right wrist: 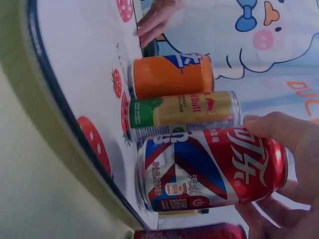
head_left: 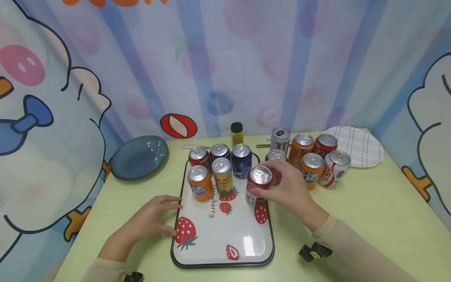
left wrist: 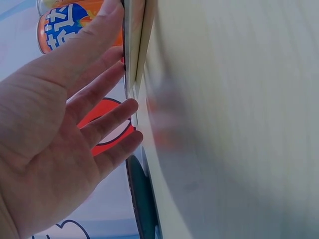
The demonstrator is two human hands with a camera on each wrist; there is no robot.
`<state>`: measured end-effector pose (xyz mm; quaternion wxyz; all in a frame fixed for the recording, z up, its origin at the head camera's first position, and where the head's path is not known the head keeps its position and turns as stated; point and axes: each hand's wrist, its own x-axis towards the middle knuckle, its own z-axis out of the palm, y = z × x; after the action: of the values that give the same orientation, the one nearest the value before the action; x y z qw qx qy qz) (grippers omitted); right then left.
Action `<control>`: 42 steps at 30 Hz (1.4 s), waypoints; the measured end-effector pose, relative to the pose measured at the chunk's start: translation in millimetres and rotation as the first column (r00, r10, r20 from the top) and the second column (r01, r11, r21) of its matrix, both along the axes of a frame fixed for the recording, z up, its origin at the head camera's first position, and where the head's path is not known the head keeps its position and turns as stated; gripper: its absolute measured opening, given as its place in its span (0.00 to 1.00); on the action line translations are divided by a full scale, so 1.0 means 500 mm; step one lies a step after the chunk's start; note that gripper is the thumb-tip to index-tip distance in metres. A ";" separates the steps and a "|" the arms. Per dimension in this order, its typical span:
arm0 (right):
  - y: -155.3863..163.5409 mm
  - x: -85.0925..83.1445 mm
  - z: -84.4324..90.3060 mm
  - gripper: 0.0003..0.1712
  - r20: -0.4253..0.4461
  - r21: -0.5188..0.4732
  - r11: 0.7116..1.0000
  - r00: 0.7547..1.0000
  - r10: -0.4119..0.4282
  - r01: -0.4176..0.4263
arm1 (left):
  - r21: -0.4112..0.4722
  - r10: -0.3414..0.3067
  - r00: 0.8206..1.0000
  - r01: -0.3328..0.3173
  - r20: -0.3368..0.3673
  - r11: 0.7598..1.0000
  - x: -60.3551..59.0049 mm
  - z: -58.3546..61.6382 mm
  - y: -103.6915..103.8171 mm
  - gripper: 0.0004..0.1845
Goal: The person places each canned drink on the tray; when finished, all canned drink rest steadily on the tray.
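My right hand (head_left: 290,188) grips a red cola can (head_left: 259,183) by its sides, over the right part of the strawberry-print tray (head_left: 218,239). In the right wrist view the cola can (right wrist: 214,169) shows red, white and blue markings; whether its base touches the tray I cannot tell. My left hand (head_left: 149,219) lies at the tray's left edge, its fingers extended and touching the rim. On the tray stand an orange soda can (head_left: 200,183), a yellow-green Red Bull can (head_left: 222,176), a dark blue can (head_left: 241,160), a black can (head_left: 219,150) and another red can (head_left: 199,156).
Right of the tray stand several cans, including an orange one (head_left: 311,170), a white-and-red one (head_left: 334,168) and a silver one (head_left: 280,139). A checked plate (head_left: 363,147) lies behind them. A dark blue plate (head_left: 139,156) is at the left, a black-capped jar (head_left: 237,135) at the back.
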<state>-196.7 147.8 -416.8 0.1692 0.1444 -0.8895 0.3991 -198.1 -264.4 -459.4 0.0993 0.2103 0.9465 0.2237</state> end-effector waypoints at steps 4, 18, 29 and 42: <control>-0.037 -0.024 -0.009 0.39 0.020 0.010 1.000 1.000 -0.005 0.005 | -0.008 -0.014 1.000 0.014 -0.017 1.000 -0.002 -0.001 0.001 0.42; -0.090 -0.065 -0.033 0.39 0.044 0.079 0.996 0.998 -0.054 0.051 | -0.024 -0.004 1.000 0.004 -0.002 1.000 -0.001 0.006 0.003 0.40; -0.028 -0.008 -0.021 0.39 0.004 0.063 0.998 1.000 -0.009 0.009 | -0.014 0.011 1.000 -0.010 0.015 1.000 -0.001 -0.002 0.001 0.40; 0.188 0.046 -0.017 0.32 -0.324 0.066 0.993 0.943 -0.074 0.101 | -0.020 0.013 1.000 -0.013 0.007 1.000 0.000 0.000 0.004 0.41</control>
<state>-173.9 241.8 -425.5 0.3230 0.1744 -0.8713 0.3256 -198.0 -262.3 -459.7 0.1034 0.2024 0.9496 0.2158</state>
